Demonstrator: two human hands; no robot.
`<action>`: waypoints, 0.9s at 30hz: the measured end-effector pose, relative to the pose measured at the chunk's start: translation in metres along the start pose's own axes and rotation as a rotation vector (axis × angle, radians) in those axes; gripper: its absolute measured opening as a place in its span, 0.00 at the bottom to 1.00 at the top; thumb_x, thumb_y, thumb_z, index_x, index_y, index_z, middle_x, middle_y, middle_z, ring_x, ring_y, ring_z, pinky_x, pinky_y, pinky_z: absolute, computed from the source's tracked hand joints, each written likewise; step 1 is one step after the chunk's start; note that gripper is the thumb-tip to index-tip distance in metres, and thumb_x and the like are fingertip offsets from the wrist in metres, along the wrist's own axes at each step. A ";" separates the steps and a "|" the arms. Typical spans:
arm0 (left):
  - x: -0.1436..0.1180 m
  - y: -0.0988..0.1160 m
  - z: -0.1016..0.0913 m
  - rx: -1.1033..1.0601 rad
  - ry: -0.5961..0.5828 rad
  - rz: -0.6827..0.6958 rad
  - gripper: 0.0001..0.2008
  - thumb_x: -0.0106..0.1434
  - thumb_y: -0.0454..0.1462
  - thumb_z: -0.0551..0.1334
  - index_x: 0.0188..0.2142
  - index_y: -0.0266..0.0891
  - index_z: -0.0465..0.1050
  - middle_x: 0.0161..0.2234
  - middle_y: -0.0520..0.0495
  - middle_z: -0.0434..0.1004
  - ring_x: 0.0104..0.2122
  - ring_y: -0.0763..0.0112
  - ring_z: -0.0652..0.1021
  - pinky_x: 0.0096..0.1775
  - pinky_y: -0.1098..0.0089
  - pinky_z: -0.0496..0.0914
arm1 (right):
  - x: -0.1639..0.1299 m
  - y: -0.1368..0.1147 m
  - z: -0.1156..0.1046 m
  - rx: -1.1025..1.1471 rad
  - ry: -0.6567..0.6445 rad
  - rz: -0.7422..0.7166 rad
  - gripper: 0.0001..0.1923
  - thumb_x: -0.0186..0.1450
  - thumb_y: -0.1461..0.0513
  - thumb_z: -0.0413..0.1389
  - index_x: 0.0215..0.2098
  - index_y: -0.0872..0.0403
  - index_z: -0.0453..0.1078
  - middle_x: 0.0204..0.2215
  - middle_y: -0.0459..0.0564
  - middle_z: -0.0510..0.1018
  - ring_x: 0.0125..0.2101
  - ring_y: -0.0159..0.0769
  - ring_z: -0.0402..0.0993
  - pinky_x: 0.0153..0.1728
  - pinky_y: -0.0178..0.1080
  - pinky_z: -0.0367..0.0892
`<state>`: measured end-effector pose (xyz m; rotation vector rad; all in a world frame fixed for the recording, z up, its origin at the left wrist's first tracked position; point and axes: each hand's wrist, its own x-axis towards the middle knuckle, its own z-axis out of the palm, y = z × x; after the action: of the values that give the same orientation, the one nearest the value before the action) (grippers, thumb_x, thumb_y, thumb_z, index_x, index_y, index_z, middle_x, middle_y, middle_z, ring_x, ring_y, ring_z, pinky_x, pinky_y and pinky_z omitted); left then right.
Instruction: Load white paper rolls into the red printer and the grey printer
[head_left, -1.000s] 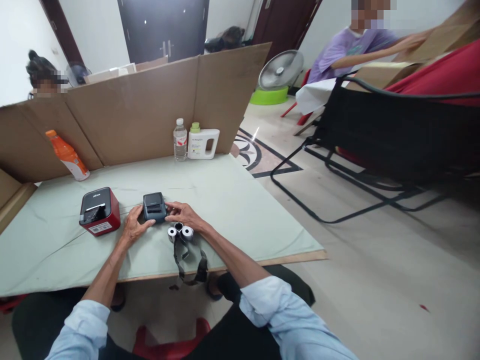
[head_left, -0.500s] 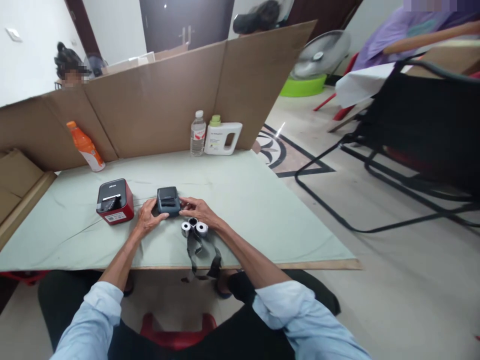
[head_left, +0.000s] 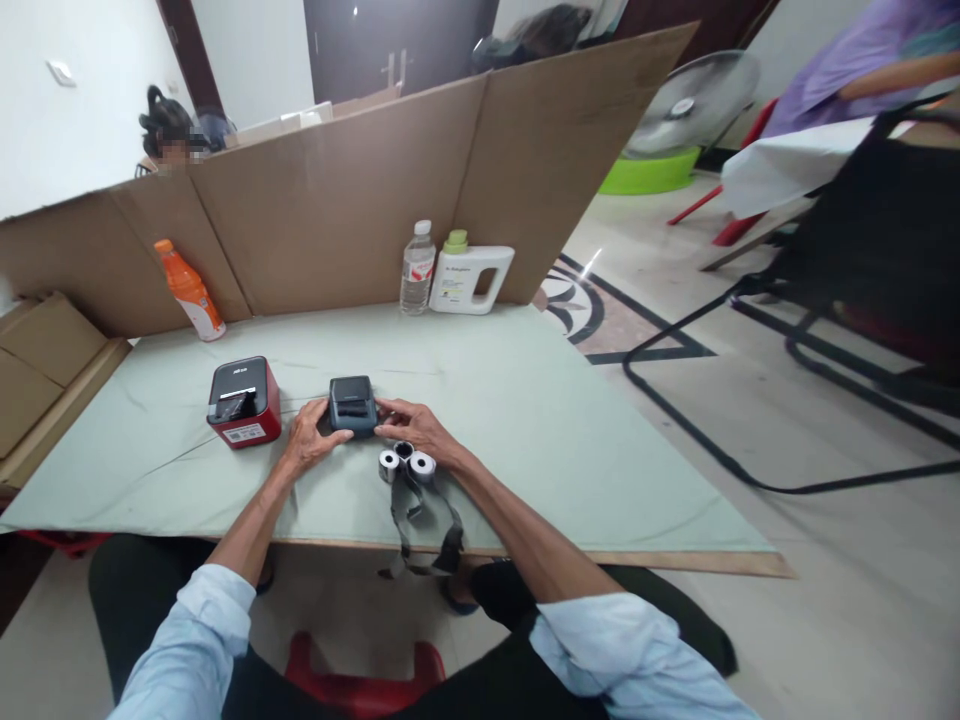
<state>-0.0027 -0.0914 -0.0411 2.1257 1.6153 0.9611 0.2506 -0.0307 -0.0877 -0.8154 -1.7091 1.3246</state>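
Observation:
A small dark portable receipt printer (head_left: 352,405) rests on the pale green tabletop (head_left: 510,420). My left hand (head_left: 309,440) grips its left side, thumb along the front edge. On the opposite side my right hand (head_left: 412,425) holds it with bent fingers. Just in front of my right hand stand paper rolls (head_left: 421,466), grouped close together. Dark strips (head_left: 405,515) trail from them over the table's front edge. To the left of my left hand sits a larger red and black label printer (head_left: 244,400).
An orange bottle (head_left: 191,292), a clear water bottle (head_left: 418,270) and a white jug (head_left: 471,275) stand along the cardboard partition (head_left: 337,200). Cardboard boxes (head_left: 52,350) lie at the left edge. A black folding chair (head_left: 900,230) is on the right. People are beyond the partition and at right.
The whole view has shifted, so the scene appears slightly further right. Both hands keep their places on the small printer, which stays put on the table.

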 end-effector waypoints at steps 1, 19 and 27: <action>0.000 0.000 0.000 0.003 0.001 -0.007 0.32 0.59 0.48 0.72 0.60 0.39 0.73 0.57 0.36 0.76 0.57 0.50 0.76 0.61 0.51 0.70 | 0.000 0.000 0.000 0.003 -0.002 0.001 0.36 0.55 0.52 0.70 0.61 0.51 0.76 0.40 0.50 0.79 0.32 0.36 0.73 0.37 0.42 0.73; 0.025 -0.020 0.002 -0.105 0.074 -0.173 0.17 0.65 0.33 0.58 0.48 0.37 0.83 0.49 0.40 0.85 0.51 0.56 0.82 0.58 0.54 0.74 | 0.003 -0.002 0.001 0.008 0.012 -0.012 0.35 0.55 0.55 0.70 0.60 0.52 0.77 0.41 0.50 0.79 0.33 0.35 0.74 0.39 0.41 0.72; 0.021 -0.016 0.008 -0.062 0.104 -0.122 0.17 0.66 0.33 0.57 0.49 0.41 0.82 0.50 0.43 0.84 0.52 0.57 0.81 0.58 0.55 0.74 | 0.002 -0.004 0.001 -0.006 0.017 -0.010 0.34 0.56 0.56 0.70 0.60 0.50 0.77 0.40 0.48 0.79 0.32 0.34 0.74 0.38 0.39 0.73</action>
<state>-0.0063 -0.0658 -0.0496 1.9410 1.7192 1.0835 0.2484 -0.0301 -0.0835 -0.8176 -1.7026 1.3032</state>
